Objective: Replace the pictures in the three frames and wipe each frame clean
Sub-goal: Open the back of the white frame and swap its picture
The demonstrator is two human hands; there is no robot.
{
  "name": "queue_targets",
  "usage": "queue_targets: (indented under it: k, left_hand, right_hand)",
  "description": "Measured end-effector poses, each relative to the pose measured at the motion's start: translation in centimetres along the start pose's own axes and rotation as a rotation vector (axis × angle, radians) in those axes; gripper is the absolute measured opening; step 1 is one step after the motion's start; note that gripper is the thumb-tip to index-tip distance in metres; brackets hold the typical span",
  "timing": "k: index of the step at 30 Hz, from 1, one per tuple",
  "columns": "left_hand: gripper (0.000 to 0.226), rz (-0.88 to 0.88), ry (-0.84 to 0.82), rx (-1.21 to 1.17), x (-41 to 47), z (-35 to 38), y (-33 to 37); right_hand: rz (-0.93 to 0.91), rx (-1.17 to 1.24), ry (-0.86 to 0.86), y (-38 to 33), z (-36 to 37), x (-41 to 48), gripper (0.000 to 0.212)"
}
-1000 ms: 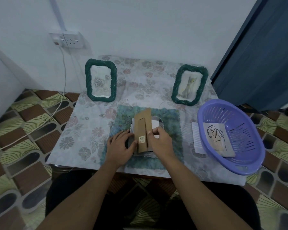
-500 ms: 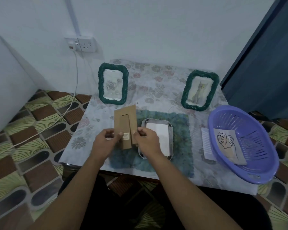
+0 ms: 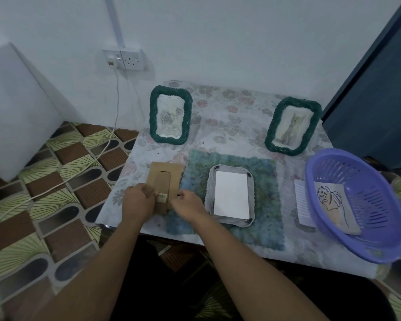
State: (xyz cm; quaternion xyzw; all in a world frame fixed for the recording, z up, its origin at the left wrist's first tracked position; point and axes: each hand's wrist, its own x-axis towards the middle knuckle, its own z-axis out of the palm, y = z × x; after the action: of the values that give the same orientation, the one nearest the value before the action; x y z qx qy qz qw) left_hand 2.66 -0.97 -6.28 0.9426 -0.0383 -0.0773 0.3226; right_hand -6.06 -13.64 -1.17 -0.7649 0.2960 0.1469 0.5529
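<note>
Head view: both hands are at the near end of a brown cardboard backing board (image 3: 163, 181), which lies over the floral-clothed worktop (image 3: 229, 107), just left of a green mat (image 3: 264, 172). The left hand (image 3: 138, 201) grips the board's near left edge with curled fingers. The right hand (image 3: 189, 206) pinches its near right corner, though motion blur softens the fingers. Whether the board rests on the cloth or is held just above it cannot be told.

On the mat lies an opened frame (image 3: 250, 181), face down, with a white sheet (image 3: 232, 196) inside it. Two green frames stand at the back: a rose picture frame (image 3: 170, 114) on the left and a cat picture frame (image 3: 292, 126) on the right. A purple basket (image 3: 368, 228) at the right edge holds a leaf drawing (image 3: 331, 205).
</note>
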Motion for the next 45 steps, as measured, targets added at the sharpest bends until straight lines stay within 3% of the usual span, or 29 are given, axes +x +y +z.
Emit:
queue_targets:
  k: [4, 10, 16, 19, 24, 29, 32, 38, 45]
  left_hand:
    - [0.029, 0.036, 0.032, 0.098, -0.1, 0.3, 0.1]
    - [0.03, 0.126, 0.076, 0.262, -0.9, 0.2, 0.5]
    - [0.021, 0.273, 0.106, 0.425, -1.9, 0.2, 2.6]
    - [0.017, 0.325, 0.058, 0.321, -2.2, 0.5, 4.5]
    - [0.018, 0.354, -0.1, 0.187, -3.6, 1.4, 8.6]
    - [0.009, 0.369, -0.265, 0.151, -5.4, 3.9, 11.3]
    - [0.022, 0.304, -0.324, 0.178, -6.3, 5.5, 12.2]
    - [0.058, 0.283, -0.245, 0.366, -7.6, 7.6, 12.7]
    - [0.061, 0.266, -0.22, 0.432, -8.0, 8.3, 12.6]
  right_hand:
    - [-0.017, -0.112, 0.009, 2.8, 1.8, 4.2, 0.041]
    - [-0.035, -0.202, -0.033, 1.0, 0.9, 1.6, 0.02]
    - [-0.104, -0.214, -0.096, 0.0, -2.1, -0.8, 0.021]
    - [-0.15, -0.174, -0.008, 0.0, -3.8, -1.7, 0.028]
    - [-0.223, -0.049, 0.216, 1.5, -7.3, -2.7, 0.016]
    - [-0.174, 0.046, 0.339, 4.8, -10.3, -3.3, 0.014]
    - [-0.154, -0.001, 0.406, 7.1, -11.5, -3.2, 0.019]
    - [-0.089, -0.323, 0.515, 11.4, -12.9, -2.6, 0.043]
    - [-0.016, -0.489, 0.458, 12.4, -12.7, -2.6, 0.053]
